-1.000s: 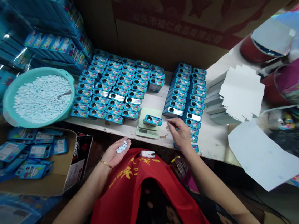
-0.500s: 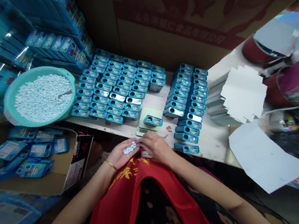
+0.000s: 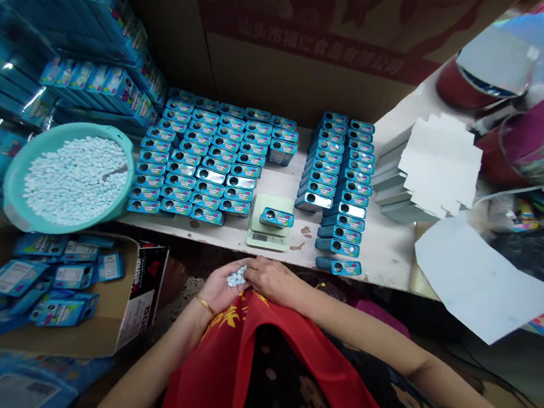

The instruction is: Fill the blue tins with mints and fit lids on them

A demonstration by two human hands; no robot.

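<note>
My left hand (image 3: 220, 288), a gold bracelet at its wrist, is cupped palm up around a small heap of pale blue candies (image 3: 236, 276). Against its fingers rests my right hand (image 3: 273, 281), back upward, with bent fingertips at the edge of the heap. What those fingertips hold is hidden. Just beyond both hands a small blue tin (image 3: 277, 217) with a round dark hole in its top stands on a pale green scale (image 3: 267, 239). Rows of similar tins (image 3: 209, 172) stand on the white table left of the scale, and more tins (image 3: 327, 171) to its right.
A turquoise basin (image 3: 11, 201) of candies, with a scoop (image 3: 114, 173) in it, is at the left. Below it, a cardboard box (image 3: 111, 307) contains loose blue packs. White trays (image 3: 442, 165) are stacked at the right. A large carton (image 3: 293, 44) borders the table's back.
Both hands have drawn slightly back from the scale, which now shows more fully. My right fingers have moved in over the edge of the candies in my left palm.
</note>
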